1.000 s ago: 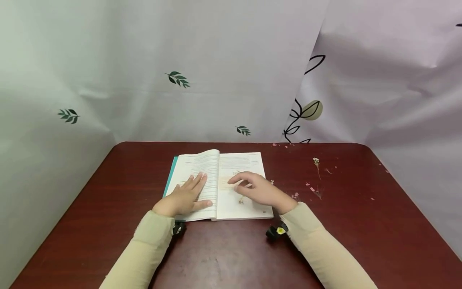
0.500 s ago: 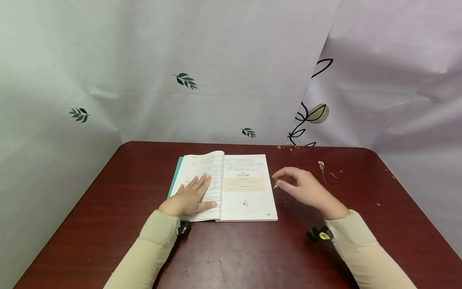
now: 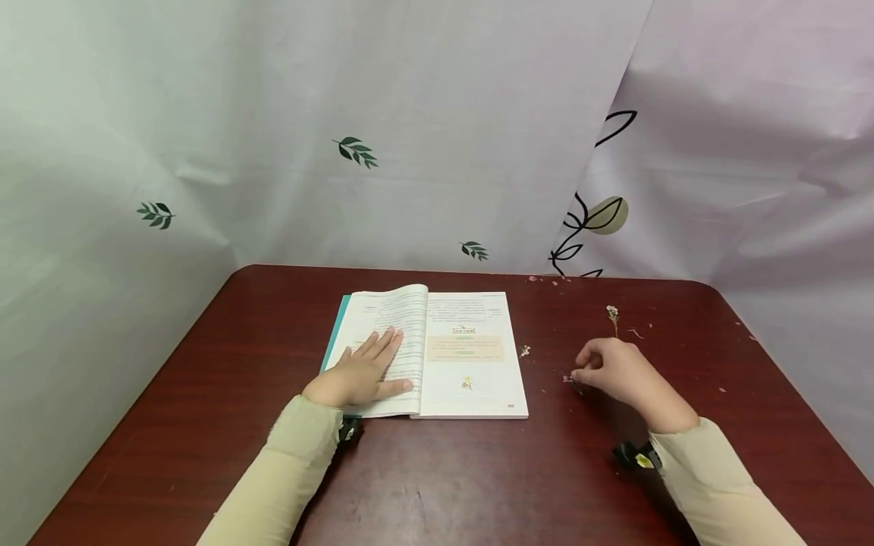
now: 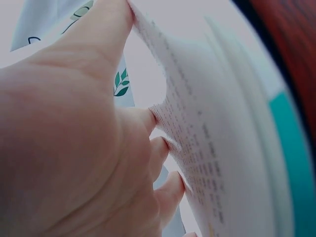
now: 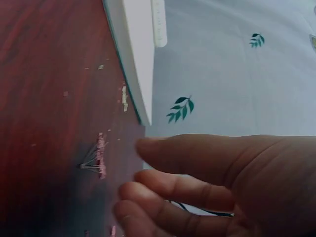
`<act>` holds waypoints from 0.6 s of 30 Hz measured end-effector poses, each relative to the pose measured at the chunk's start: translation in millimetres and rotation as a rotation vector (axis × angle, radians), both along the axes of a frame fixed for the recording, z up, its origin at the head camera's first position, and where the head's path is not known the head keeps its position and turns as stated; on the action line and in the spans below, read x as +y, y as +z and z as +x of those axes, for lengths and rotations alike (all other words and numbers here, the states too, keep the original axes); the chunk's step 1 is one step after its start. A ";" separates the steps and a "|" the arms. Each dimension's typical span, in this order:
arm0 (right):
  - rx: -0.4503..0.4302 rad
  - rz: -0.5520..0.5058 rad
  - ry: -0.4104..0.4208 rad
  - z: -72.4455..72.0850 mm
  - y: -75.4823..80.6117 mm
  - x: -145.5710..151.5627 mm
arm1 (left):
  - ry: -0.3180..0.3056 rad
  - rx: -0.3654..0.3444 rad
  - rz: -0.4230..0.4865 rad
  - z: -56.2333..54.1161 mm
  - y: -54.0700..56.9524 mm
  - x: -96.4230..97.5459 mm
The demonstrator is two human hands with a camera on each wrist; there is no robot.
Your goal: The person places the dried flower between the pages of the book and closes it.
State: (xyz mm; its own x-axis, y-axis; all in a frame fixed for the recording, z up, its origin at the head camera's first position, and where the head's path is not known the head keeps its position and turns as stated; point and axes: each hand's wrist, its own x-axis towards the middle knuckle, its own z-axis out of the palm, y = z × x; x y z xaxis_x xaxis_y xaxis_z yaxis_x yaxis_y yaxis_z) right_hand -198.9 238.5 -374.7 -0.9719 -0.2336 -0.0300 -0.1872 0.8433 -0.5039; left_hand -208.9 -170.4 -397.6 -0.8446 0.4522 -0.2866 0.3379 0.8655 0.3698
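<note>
The nearer hand to the pink sprig (image 5: 101, 159) is the right hand (image 3: 630, 381): the sprig lies on the tabletop (image 3: 478, 478) just to the left of its fingertips, beside the tip of the thumb. In the right wrist view the flower heads form a strip across the front of these fingers (image 5: 143, 202), while the thin stems draw together to a point on the side farther from the book. In the head view the stem end slants back toward the thumb, though it is small there and partly hard to tell.

The right fingers are bent, with a narrow gap between thumb and index finger; no hold on anything shows in the wrist view, and contact with the sprig cannot be made out.

Farther left of the right fingertips, a small white sprig (image 3: 525, 351) lies just beside the book (image 3: 464, 303). Beyond the knuckles, a taller white sprig (image 3: 612, 312) points its stem back toward the hand.

The left hand (image 3: 355, 381) is well apart from the pink sprig, its fingers straight and spread over the left-hand page. Past both sets of fingers, the tabletop ends at a pale, leaf-patterned cloth (image 3: 423, 197).
</note>
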 end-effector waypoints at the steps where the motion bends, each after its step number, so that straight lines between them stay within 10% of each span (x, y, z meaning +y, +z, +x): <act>1: -0.018 0.013 -0.002 0.8 -1.0 0.7 | 0.001 0.003 0.003 -1.0 -2.1 -0.7; 18: -0.075 0.109 -0.026 3.1 -9.6 0.2 | 0.011 -0.007 0.001 -0.7 1.1 1.2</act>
